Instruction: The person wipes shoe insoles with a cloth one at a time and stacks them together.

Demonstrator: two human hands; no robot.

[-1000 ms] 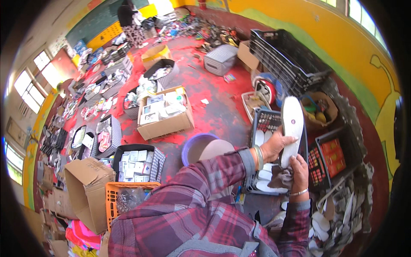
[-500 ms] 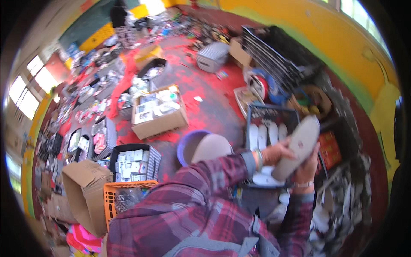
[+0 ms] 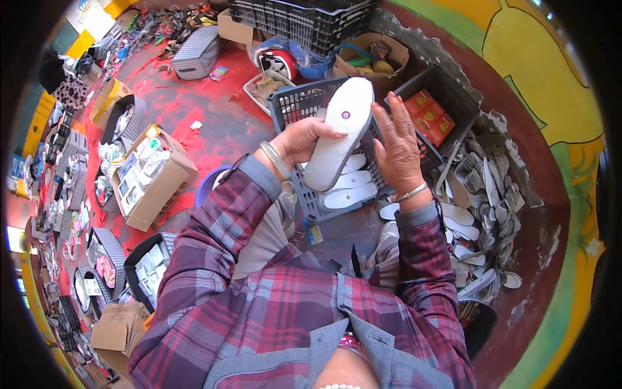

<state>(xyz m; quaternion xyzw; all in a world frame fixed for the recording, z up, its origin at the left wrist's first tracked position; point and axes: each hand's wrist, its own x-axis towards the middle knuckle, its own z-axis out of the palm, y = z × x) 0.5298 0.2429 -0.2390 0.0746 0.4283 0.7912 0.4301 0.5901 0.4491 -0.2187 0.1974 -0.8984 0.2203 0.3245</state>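
Note:
My left hand (image 3: 301, 141) grips a white insole (image 3: 345, 139) by its left edge, thumb on top. The insole is tilted, its round printed mark facing up. Just to its right, my right hand (image 3: 397, 153) is open with fingers stretched upward and a small gap from the insole's edge. Beneath both hands sits a dark plastic crate (image 3: 280, 113) with lattice walls. Several more white insoles (image 3: 350, 197) lie in that crate, partly covered by the one I hold.
Loose grey and white insoles (image 3: 486, 188) are heaped along the right wall. A black bin (image 3: 457, 97) with red boxes (image 3: 429, 117) stands beyond the crate, near a carton (image 3: 396, 58) of mixed things. Stacked black crates (image 3: 298, 23) stand farther back. On the left is a cardboard box (image 3: 162, 185) of white packages.
The view has swung to the right. Both hands were on the insole before; now only my left hand holds it, and my right hand has come off and opened.

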